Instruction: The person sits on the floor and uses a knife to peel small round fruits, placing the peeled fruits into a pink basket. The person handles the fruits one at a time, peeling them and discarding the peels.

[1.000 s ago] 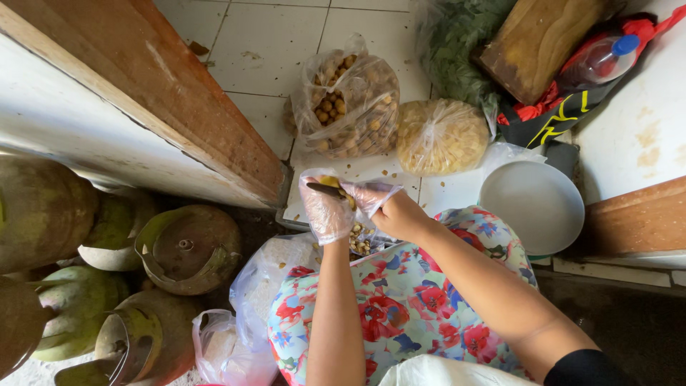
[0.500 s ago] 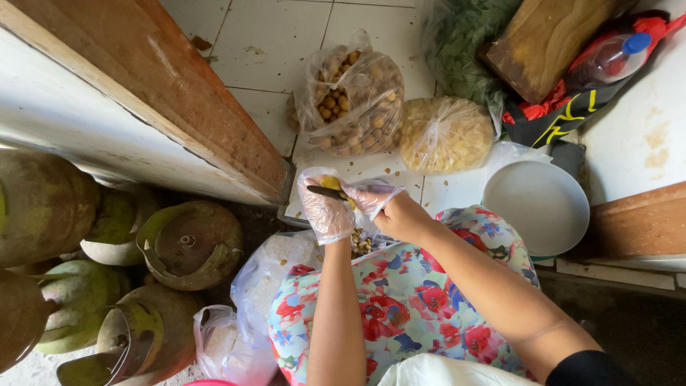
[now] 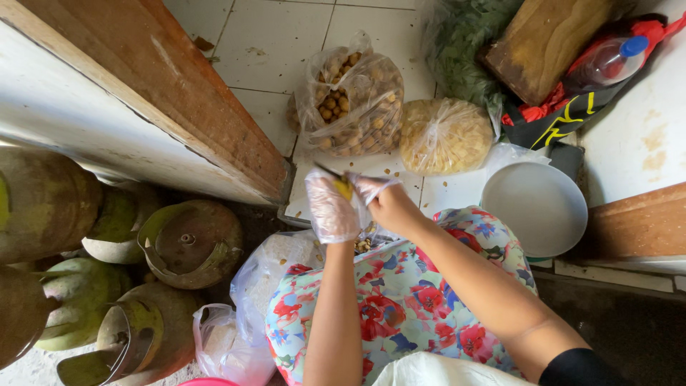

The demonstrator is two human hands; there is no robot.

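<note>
Left hand (image 3: 331, 207) in clear plastic glove gripping small yellow peeled tuber (image 3: 344, 189), right hand (image 3: 379, 200) closed on dark-bladed knife (image 3: 326, 171) pointing up-left, above tiled floor, clear bag of brown unpeeled tubers (image 3: 354, 104), clear bag of yellow peeled pieces (image 3: 444, 136), grey bowl (image 3: 534, 209) alongside.

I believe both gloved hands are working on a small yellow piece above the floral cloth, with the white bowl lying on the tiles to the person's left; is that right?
Not quite: the white bowl lies to the person's right, not the left, as the head view shows. The rest holds: the left hand and right hand, both in clear gloves, work on a small yellow piece above the floral cloth.
</note>
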